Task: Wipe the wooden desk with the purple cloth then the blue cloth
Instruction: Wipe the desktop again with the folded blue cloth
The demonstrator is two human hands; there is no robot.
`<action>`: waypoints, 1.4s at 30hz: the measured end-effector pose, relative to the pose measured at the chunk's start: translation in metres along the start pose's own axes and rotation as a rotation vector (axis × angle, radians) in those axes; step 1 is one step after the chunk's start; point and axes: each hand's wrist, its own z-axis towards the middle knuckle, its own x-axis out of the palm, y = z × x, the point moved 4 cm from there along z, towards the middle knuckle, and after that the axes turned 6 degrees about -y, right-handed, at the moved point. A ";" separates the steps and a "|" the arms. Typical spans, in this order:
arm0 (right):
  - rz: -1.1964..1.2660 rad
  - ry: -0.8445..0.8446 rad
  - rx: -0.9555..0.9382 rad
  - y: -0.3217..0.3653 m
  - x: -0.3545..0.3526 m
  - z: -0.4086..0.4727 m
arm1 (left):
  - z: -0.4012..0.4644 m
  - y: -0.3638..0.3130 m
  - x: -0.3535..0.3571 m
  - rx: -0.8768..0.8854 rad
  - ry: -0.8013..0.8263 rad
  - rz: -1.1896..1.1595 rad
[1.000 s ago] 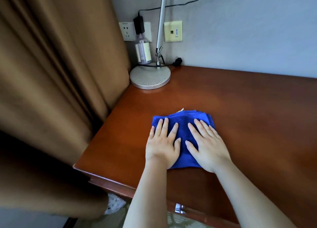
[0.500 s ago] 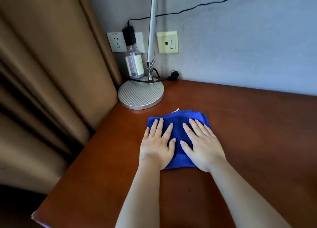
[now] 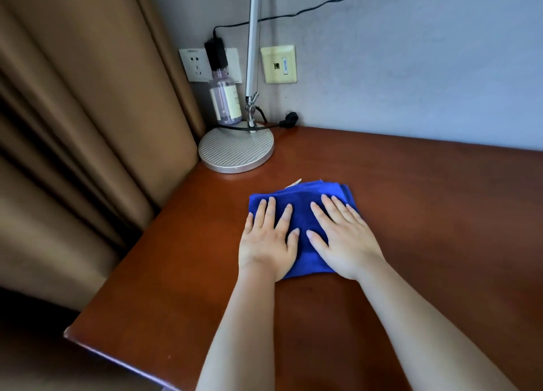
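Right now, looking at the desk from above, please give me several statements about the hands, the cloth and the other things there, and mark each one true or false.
1. Both hands lie flat on the blue cloth. True: the left hand and the right hand press on it with straight fingers.
2. The cloth hangs over the front edge of the desk. False: it lies flat on the desk top, away from the edges.
3. The round lamp base stands in the far left corner of the desk. True.
4. The bottle lies on its side. False: it stands upright behind the lamp base.
5. A purple cloth lies beside the blue one. False: no purple cloth is in view.
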 end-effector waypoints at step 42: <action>0.006 -0.053 0.226 -0.164 -0.025 -0.024 | 0.067 -0.162 0.022 0.214 0.006 0.014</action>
